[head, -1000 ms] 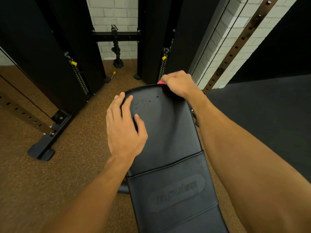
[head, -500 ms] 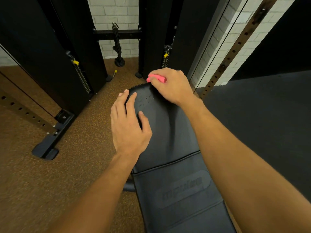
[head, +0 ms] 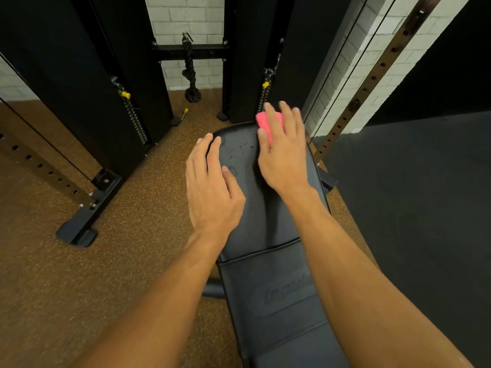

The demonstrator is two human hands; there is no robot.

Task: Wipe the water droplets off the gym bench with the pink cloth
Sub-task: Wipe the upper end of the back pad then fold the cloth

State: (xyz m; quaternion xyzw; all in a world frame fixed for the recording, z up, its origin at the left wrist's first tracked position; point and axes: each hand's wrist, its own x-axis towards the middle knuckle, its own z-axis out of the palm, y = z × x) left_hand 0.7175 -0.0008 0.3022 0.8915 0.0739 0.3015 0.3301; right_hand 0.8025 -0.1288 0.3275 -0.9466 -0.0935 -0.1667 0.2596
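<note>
Right grip (head: pixel 283 152) flat, fingers straight, pressing the pink cloth (head: pixel 266 122) on the bench (head: pixel 256 221) beneath it; left grip (head: pixel 210 187) rests released. Droplets (head: pixel 240 149) lie between the grips. The unpinched cloth could slip out, merely smearing them.

White brick wall (head: pixel 186 14), brown speckled floor (head: pixel 53 288), black cable machine (head: pixel 79 75), dark mat (head: pixel 425 208).

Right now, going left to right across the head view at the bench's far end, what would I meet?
Black rack foot → left hand → water droplets → right hand pressing the pink cloth → brown perforated upright.
</note>
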